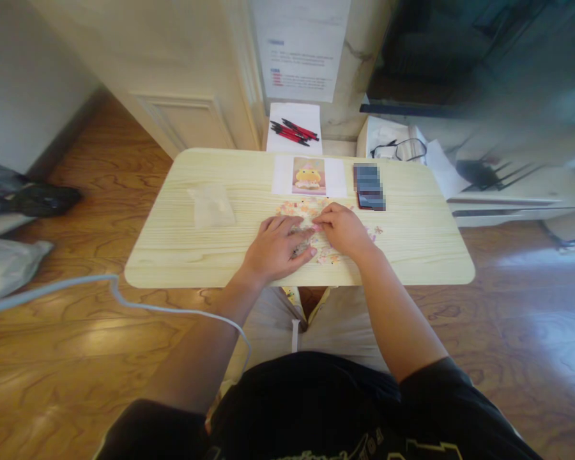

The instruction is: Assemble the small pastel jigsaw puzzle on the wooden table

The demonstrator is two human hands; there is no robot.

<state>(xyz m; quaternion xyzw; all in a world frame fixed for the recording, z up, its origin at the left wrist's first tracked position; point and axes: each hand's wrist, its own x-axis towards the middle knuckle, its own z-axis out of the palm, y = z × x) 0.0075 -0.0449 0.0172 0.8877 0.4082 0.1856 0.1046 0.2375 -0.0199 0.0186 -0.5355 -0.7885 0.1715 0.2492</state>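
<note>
Small colourful jigsaw pieces [303, 207] lie scattered in a loose patch at the middle of the pale wooden table [172, 249]. Over the patch's left side my left hand [278, 248] rests palm down, its fingers spread and touching the pieces. My right hand [341, 229] is on the right side, with thumb and fingers pinched together just above a pink spot among the pieces. What the pinch holds, if anything, is too small to make out. Behind the pieces lies a printed picture [309, 176] of a yellow figure on white paper.
A phone-like dark object [369, 186] lies right of the picture. At the left is a clear plastic bag [211, 206]. Red and black pens [294, 132] sit on paper beyond the far edge. A white cable [172, 308] crosses over my left forearm.
</note>
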